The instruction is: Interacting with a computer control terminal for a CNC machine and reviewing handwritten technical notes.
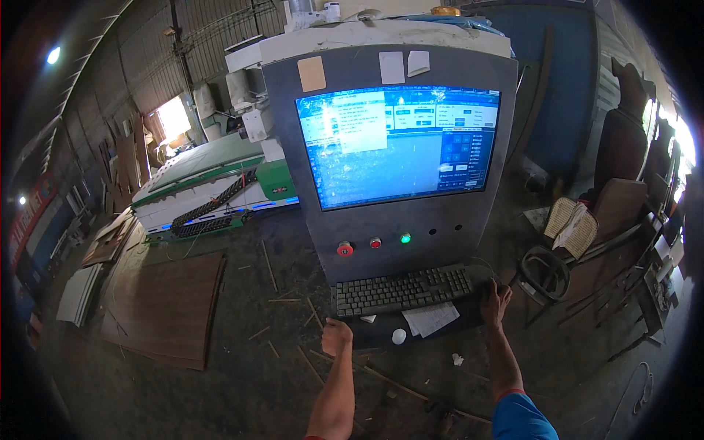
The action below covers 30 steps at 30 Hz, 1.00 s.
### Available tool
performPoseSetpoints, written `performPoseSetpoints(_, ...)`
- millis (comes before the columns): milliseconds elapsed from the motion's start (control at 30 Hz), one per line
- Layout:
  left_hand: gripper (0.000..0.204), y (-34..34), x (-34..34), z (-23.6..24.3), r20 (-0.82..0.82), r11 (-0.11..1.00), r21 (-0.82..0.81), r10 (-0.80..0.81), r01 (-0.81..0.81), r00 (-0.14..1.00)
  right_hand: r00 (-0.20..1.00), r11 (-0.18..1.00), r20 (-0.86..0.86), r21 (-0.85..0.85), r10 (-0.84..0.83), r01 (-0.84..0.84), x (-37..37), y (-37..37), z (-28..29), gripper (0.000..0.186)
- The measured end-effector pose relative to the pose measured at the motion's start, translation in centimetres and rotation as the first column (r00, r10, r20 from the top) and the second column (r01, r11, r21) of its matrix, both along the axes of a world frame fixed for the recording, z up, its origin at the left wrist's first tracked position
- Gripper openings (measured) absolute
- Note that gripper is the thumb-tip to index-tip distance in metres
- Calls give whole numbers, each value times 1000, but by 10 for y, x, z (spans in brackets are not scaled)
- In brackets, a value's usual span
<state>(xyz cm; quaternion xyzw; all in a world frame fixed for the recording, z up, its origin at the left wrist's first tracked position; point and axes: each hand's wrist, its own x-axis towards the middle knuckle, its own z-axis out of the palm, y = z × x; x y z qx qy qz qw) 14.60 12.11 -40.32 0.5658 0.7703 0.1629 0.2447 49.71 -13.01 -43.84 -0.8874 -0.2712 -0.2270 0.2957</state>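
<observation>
A grey control cabinet (281,103) stands before me with a lit screen (396,169), a row of buttons (375,243) and a black keyboard (389,293) on a shelf (370,330). My left hand (336,339) is closed at the shelf's front left corner; what its fingers hold is hidden. My right hand (496,303) is curled over a dark mouse (486,286) right of the keyboard, mostly covered by the fingers. Loose paper (430,318) and a small white round object (399,336) lie below the keyboard.
A green-and-white machine (198,176) with cable chains stands back left. Brown boards (161,308) and white panels (78,293) lie on the floor at left, scattered wood strips (268,264) beside the cabinet. At right are woven pieces (568,224), dark leaning panels (620,205) and a cable (642,389).
</observation>
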Motion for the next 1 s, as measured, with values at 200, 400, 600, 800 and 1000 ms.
performPoseSetpoints(200,55,-2,0,-1,16,1000,25,-6,5,1000,1000,1000,20,-13,-9,9,2,0,-3,43)
performPoseSetpoints(400,55,1,0,-7,13,999,47,-4,3,1000,1000,1000,15,1,-21,21,2,0,-4,43)
performPoseSetpoints(600,55,4,-1,-13,15,999,46,7,-8,1000,1000,1000,30,0,-6,6,-2,1,1,41)
performPoseSetpoints(800,53,4,-1,-12,8,1000,29,9,-9,1000,997,1000,81,13,0,-1,-1,1,2,40)
performPoseSetpoints(1000,55,-2,1,-1,13,998,59,14,-14,1000,997,1000,73,1,-5,5,0,0,1,41)
